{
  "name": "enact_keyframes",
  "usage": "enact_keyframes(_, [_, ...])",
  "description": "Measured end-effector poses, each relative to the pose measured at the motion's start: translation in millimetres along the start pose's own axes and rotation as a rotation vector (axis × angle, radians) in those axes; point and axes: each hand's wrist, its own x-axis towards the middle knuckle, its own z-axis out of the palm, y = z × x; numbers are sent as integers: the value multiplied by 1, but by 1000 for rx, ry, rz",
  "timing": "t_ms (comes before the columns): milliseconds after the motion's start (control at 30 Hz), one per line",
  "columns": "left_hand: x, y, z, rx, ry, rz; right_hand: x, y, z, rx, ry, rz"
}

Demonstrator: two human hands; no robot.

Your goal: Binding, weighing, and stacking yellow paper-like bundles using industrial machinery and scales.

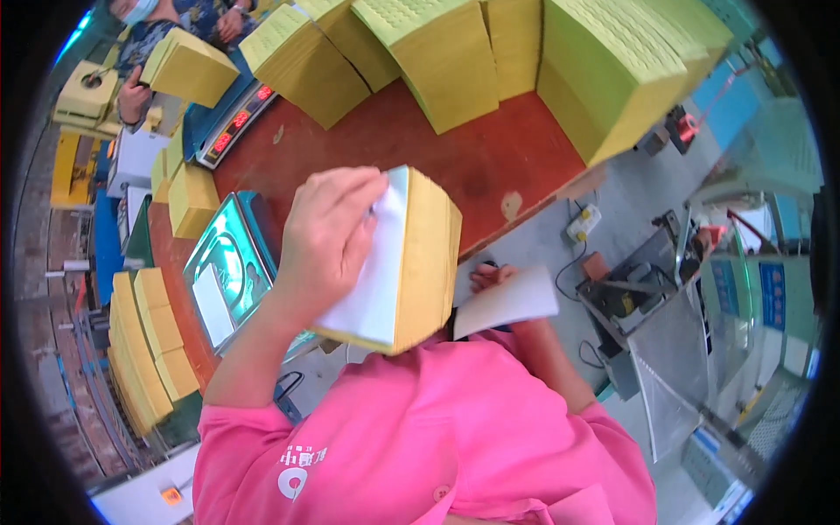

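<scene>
Looking down through the head view, I have the yellow paper stack [429, 262] close in front of the pink shirt [429, 411], covering part of the near edge of the bench [490, 175]; whether anything beneath carries its weight, I cannot see. What counts for me is how it lies between the two hands: its long axis runs outward from the shirt toward the bench's far edge, far end leaning a little right. The left hand [324, 232] is the nearer, touching it from the left, fingers bent over the white sheet [372, 302] on the upper face. I cannot tell whether those fingers grip or merely steady. The right hand [494, 278] sits just right of the stack, outside the bench's right edge; its curled fingers look to be grasping a white slip [512, 302] that hides part of the wrist.

The stack itself is thick and block-like, its right side warm yellow and finely layered, a bit uneven along the outer rim. The white sheet leaves a yellow strip bare at the near end. By the bench's left edge stands a scale [232, 254], and more yellow stacks [442, 70] line the far edge.
</scene>
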Motion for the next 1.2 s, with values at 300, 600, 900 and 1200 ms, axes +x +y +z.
enact_keyframes(300, [-25,-8,-3,-26,36,207,-19,47,91,-192,156,-141])
enact_keyframes(600, [-31,-5,3,-108,73,223,-18,66,64,-234,121,-230])
enact_keyframes(900, [-31,-7,7,-103,112,227,-15,66,63,-206,183,-321])
enact_keyframes(1200, [-56,-22,-4,3,277,60,0,43,104,-406,265,-257])
